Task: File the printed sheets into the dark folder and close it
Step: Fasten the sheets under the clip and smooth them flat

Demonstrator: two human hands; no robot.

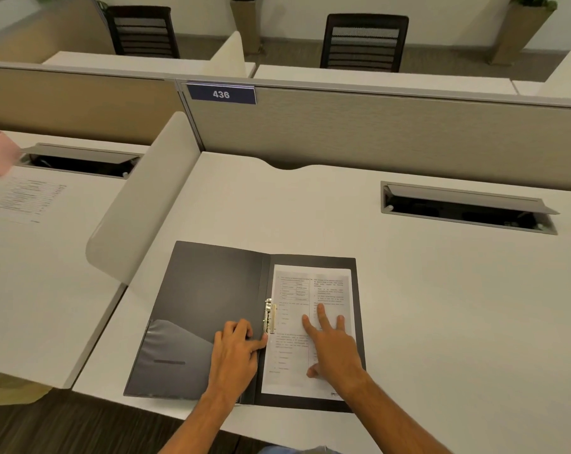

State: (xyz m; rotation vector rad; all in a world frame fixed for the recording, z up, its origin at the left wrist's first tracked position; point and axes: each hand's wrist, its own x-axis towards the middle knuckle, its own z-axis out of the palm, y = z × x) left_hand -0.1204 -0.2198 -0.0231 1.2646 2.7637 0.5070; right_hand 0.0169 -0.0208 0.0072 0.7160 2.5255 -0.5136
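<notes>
The folder (212, 309) lies open on the bench (441, 290). The right hand (333, 345) presses spread fingers flat on the sheets (310, 290); the left hand (235, 348) touches the clip (269, 316).

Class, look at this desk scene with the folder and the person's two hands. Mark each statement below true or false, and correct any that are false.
1. The dark folder lies open on the desk. True.
2. The printed sheets lie on the folder's left half. False: they lie on the right half, beside the metal clip.
3. The right hand rests flat on the sheets with fingers spread. True.
4. The left hand is lifted off the folder. False: it rests on the folder's left half, a fingertip reaching the foot of the clip.
5. The sign on the partition reads 436. True.
6. The desk's cable hatch is shut. False: its lid stands open.
</notes>
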